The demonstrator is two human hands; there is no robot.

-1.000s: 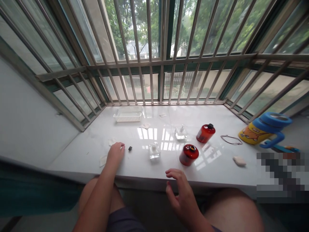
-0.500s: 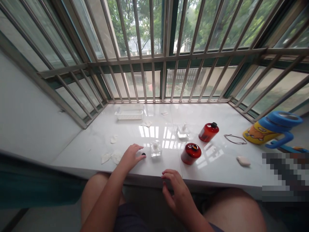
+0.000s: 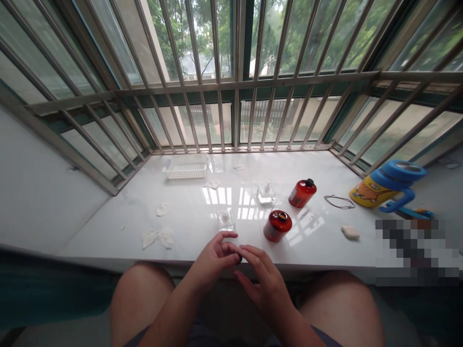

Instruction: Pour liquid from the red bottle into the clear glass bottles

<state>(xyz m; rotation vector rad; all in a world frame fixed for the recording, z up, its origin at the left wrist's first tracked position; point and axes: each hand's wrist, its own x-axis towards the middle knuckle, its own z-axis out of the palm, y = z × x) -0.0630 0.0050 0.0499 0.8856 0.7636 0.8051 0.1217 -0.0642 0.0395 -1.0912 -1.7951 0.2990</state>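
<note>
Between the thumb and fingers of my left hand [image 3: 215,259] is a small black cap [image 3: 239,258], pinched just off the counter's front edge. My right hand [image 3: 265,277] comes in from the other side, its fingertips at the cap and its thumb held apart. Just beyond my left fingers stands a square clear glass bottle [image 3: 226,221]. An amber-red bottle [image 3: 277,230] with an uncovered neck stands upright to the right. Behind it, a second amber-red bottle [image 3: 303,194] wears a black cap, beside another clear glass bottle [image 3: 266,195].
White counter [image 3: 195,212] holds crumpled tissue pieces [image 3: 165,238] on the left and a white plastic basket [image 3: 186,168] at the back. To the right are a thin cord loop [image 3: 339,202], a beige block [image 3: 350,233] and a blue-yellow flask [image 3: 385,185]. Metal window bars [image 3: 235,113] stand behind.
My left hand has picked the black cap up off the counter and brought it right and nearer to me. My right hand has moved up to meet it. The view has shifted slightly.
</note>
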